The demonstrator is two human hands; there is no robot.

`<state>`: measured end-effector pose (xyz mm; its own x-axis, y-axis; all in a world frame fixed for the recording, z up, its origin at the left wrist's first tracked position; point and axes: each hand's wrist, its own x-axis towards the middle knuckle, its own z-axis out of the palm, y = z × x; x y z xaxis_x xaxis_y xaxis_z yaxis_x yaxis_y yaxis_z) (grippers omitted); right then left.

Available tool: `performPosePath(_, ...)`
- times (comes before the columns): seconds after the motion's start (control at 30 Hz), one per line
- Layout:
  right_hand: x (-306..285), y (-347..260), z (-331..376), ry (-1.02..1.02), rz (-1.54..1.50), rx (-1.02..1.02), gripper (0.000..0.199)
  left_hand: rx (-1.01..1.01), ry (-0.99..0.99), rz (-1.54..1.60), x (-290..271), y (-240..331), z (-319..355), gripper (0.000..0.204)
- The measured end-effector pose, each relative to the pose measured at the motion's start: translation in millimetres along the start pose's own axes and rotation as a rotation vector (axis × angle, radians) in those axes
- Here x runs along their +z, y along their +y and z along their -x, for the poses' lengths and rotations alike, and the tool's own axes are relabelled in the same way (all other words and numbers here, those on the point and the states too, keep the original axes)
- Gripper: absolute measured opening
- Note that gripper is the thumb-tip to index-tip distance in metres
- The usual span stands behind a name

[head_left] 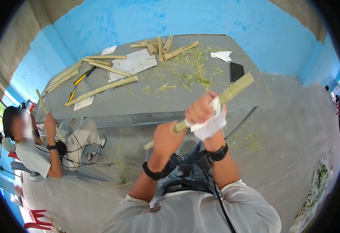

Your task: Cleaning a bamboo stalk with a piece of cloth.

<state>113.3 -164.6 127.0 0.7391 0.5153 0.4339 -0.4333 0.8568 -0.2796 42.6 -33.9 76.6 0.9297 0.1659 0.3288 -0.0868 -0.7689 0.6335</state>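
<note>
A pale green bamboo stick (237,87) slants up to the right in front of my body, held clear of the grey table. Its lower part is wrapped in the fingers of my left hand (168,136), and the tip (149,145) sticks out below that fist. Further up, my right hand (201,110) is closed round the stick over a crumpled white sheet (210,126). Whether this sheet is paper, cloth or sandpaper I cannot tell. Both wrists carry black bands.
On the grey table (139,95) lie several bamboo pieces (102,91), green shavings (197,70), white paper (135,64), a yellow-and-black tool (76,83) and a dark flat object (236,72). To the left a seated person (38,147) holds another stick (45,105).
</note>
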Motion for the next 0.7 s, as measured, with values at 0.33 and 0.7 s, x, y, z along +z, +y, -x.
performPosePath(0.33, 9, 1, 2, -0.02, 0.096, -0.101, 0.054, -0.119, -0.502, 0.307, -16, -9, -11, 0.035)
performPosePath(0.7, 12, -20, -1, -0.583, 0.292, 0.474, 0.051, -0.075, -0.478, 0.325, -7, -13, -6, 0.032)
